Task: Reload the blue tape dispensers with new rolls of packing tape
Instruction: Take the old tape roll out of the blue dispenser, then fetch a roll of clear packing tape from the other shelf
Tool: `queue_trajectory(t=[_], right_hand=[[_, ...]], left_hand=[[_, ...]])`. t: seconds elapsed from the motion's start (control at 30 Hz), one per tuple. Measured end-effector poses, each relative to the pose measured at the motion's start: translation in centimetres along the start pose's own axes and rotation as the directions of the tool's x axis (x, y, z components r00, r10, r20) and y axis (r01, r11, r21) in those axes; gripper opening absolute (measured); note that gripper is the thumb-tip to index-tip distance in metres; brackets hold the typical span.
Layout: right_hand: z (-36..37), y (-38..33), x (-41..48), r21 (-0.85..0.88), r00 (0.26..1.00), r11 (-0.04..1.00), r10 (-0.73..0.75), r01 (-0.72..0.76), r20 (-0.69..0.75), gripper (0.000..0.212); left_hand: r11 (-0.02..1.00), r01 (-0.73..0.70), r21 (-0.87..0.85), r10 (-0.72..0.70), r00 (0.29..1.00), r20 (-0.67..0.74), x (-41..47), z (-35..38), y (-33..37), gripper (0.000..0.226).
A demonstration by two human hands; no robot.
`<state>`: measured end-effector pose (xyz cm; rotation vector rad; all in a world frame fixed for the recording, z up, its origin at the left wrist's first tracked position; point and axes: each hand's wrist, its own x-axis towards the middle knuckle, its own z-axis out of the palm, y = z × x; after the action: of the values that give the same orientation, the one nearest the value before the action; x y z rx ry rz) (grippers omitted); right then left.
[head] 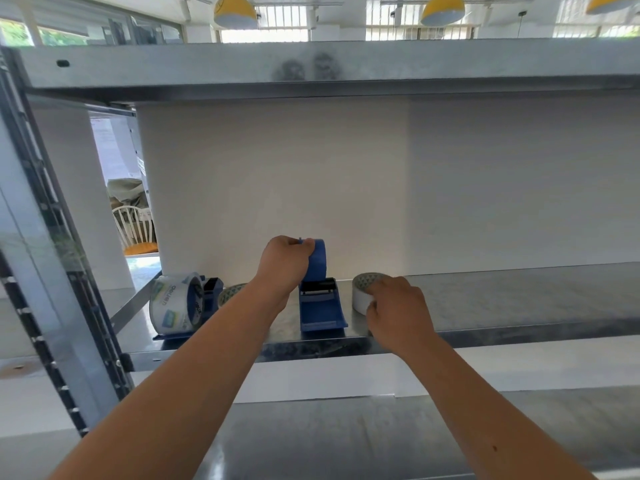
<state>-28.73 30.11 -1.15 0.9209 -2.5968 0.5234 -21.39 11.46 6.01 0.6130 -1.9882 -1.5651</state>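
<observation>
1. A grey galvanised-metal shelf backed by a white wall; yellow pendant lamps hang beyond it.
2. The middle blue plastic tape dispenser stands on the shelf with no roll in it. The left hand curls its fingers round the dispenser's raised top.
3. The right hand grips a flat-lying white tape roll just beside that dispenser.
4. The left blue dispenser carries a clear labelled tape roll.
5. The left forearm half hides a third roll.

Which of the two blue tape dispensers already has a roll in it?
The left-most dispenser, carrying a big printed roll; the middle dispenser, gripped at its top by the left hand, sits empty.
</observation>
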Motion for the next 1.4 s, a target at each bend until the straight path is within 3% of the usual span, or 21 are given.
queue_trajectory(t=[0.23,0.4,0.63,0.73,0.87,1.07,1.13,1.23,1.4], right_hand=[[-0.3,-0.4,-0.5,0.028,0.994,0.999,-0.036,0.039,-0.107,0.04],[-1.1,-0.7,-0.5,0.111,0.995,0.993,-0.029,0.039,-0.093,0.041],[-2.7,-3.1,-1.8,0.379,0.978,0.921,-0.014,0.094,-0.21,0.033],[-3.7,-3.7,-2.2,0.546,0.975,0.835,0.064,0.065,-0.214,0.034],[-5.6,-4.0,-2.4,0.81,0.982,0.586,0.158,-0.007,-0.107,0.042],[-8.1,-2.3,-4.3,0.894,0.955,0.449,0.268,-0.008,-0.126,0.048],[-9.4,-1.2,-5.7,0.903,0.932,0.43,0.333,-0.013,-0.145,0.048],[-12.3,0.4,-8.9,0.895,0.881,0.446,0.423,0.001,-0.212,0.061],[-15.5,3.1,-15.0,0.866,0.752,0.5,0.565,0.016,-0.341,0.051]], left_hand=[[1.0,0.009,-0.023,-0.01,1.0,-0.013,-1.2,-0.2,1.2,0.036],[0.999,0.019,-0.042,-0.019,1.0,-0.005,-1.3,-0.4,1.4,0.032],[1.0,-0.008,0.003,0.008,0.996,-0.09,-1.7,-1.3,0.9,0.039],[0.99,-0.11,0.093,0.127,0.97,-0.205,-2.7,-1.9,0.5,0.032],[0.913,-0.336,0.233,0.391,0.884,-0.257,-4.9,-1.5,1.4,0.023],[0.794,-0.607,0.025,0.607,0.791,-0.078,-8.2,2.4,3.7,0.033],[0.812,-0.576,-0.095,0.58,0.815,0.011,-9.1,4.1,4.5,0.032],[0.866,-0.404,-0.293,0.466,0.865,0.184,-10.3,6.6,5.2,0.025],[0.86,-0.301,-0.411,0.466,0.793,0.393,-12.8,12.0,5.2,0.025]])
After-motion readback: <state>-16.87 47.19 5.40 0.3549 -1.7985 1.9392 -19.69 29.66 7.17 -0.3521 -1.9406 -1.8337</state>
